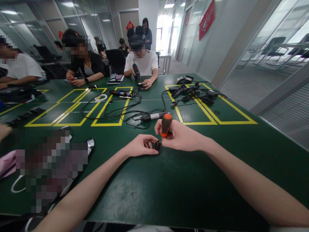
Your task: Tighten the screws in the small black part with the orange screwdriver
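Observation:
My left hand lies on the green table with thumb and fingers closed around a small dark cylindrical part. The part stands upright, its narrower top poking up between the fingertips. Just to its right, my right hand grips a screwdriver with an orange and dark grey handle. The handle points up; the shaft is hidden, so I cannot tell whether the tip touches the part.
Beyond my hands lie a grey corded power tool, looped black cables and a dark electric screwdriver. A black cable heap is at the back right. Yellow tape marks the green tabletop. Across it, a person holds a power driver.

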Demonstrator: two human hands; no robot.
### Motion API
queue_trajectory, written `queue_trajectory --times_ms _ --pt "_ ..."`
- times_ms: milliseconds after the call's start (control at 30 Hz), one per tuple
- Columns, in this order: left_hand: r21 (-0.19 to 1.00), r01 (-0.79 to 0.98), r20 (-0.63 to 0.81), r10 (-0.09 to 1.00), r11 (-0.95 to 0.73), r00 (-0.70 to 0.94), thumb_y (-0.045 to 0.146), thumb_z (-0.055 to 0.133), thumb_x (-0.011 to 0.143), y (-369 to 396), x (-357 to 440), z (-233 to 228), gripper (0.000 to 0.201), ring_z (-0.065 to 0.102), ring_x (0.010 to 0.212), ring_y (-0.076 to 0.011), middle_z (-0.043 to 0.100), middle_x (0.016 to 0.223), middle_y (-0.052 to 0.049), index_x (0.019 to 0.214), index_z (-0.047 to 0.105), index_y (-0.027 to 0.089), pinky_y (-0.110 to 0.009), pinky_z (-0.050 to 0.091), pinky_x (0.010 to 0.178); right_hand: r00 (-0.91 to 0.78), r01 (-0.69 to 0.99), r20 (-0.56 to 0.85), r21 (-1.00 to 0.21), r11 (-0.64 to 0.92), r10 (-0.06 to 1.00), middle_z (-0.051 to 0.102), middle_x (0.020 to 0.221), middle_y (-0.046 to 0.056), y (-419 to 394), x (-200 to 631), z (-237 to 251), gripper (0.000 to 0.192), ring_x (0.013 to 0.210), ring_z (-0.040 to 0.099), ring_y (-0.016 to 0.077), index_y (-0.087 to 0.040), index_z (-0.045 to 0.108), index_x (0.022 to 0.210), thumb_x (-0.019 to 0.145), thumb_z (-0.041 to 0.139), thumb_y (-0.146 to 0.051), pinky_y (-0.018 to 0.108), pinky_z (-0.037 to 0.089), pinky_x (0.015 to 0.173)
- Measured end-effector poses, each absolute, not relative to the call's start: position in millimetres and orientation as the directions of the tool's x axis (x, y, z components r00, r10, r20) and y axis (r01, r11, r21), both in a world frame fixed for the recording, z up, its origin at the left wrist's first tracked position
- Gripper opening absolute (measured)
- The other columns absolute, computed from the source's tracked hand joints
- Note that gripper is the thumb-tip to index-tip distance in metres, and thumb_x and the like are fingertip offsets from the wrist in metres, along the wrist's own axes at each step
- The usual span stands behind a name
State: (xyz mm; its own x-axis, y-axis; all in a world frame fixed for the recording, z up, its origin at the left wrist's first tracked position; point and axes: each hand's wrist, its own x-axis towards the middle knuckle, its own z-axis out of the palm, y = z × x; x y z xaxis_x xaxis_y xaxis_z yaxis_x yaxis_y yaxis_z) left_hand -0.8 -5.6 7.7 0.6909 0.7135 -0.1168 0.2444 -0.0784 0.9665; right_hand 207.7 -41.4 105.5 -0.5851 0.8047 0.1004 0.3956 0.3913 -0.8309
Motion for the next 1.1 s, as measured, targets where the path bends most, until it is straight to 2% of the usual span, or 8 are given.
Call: queue_trajectory --times_ms 267,500,867,1100 --pt "0.964 0.249 -0.111 0.715 -0.090 0.690 0.034 0.088 0.067 -5.1 -0.7 8.2 0.049 0.057 0.063 -0.0088 0.068 0.076 0.002 0.107 0.072 0.012 -0.022 0.047 0.062 -0.565 0.425 0.141 -0.795 0.433 0.813 0.054 0.077 -0.003 -40.2 208.3 105.9 0.012 0.064 0.046 0.0116 -0.019 0.057 0.085 0.075 0.061 -0.014 0.027 0.040 0.061" --pt "0.961 0.261 -0.118 0.720 -0.091 0.684 0.035 0.087 0.067 -6.1 -0.7 9.7 0.049 0.059 0.063 -0.0091 0.065 0.071 0.003 0.107 0.072 0.011 -0.021 0.045 0.061 -0.561 0.425 0.109 -0.813 0.398 0.820 0.051 0.074 -0.005 -42.3 209.0 107.9 0.020 0.064 0.046 0.0118 -0.020 0.055 0.089 0.072 0.062 -0.013 0.026 0.038 0.058" --pt "0.960 0.262 -0.111 0.717 -0.102 0.688 0.034 0.088 0.068 -5.6 -1.0 9.6 0.047 0.059 0.064 -0.0093 0.067 0.073 0.002 0.106 0.073 0.011 -0.021 0.046 0.062 -0.562 0.422 0.087 -0.825 0.376 0.823 0.051 0.071 -0.006 -42.6 209.7 107.6 0.018 0.061 0.046 0.0114 -0.020 0.054 0.089 0.073 0.061 -0.015 0.026 0.039 0.058" --pt "0.964 0.247 -0.104 0.716 -0.098 0.691 0.033 0.088 0.068 -5.0 -1.0 8.4 0.047 0.060 0.064 -0.0091 0.067 0.074 0.002 0.107 0.073 0.011 -0.020 0.046 0.061 -0.563 0.437 0.127 -0.793 0.425 0.817 0.054 0.079 -0.003 -41.3 210.8 107.7 0.022 0.068 0.048 0.0134 -0.020 0.055 0.089 0.070 0.065 -0.015 0.028 0.041 0.064"
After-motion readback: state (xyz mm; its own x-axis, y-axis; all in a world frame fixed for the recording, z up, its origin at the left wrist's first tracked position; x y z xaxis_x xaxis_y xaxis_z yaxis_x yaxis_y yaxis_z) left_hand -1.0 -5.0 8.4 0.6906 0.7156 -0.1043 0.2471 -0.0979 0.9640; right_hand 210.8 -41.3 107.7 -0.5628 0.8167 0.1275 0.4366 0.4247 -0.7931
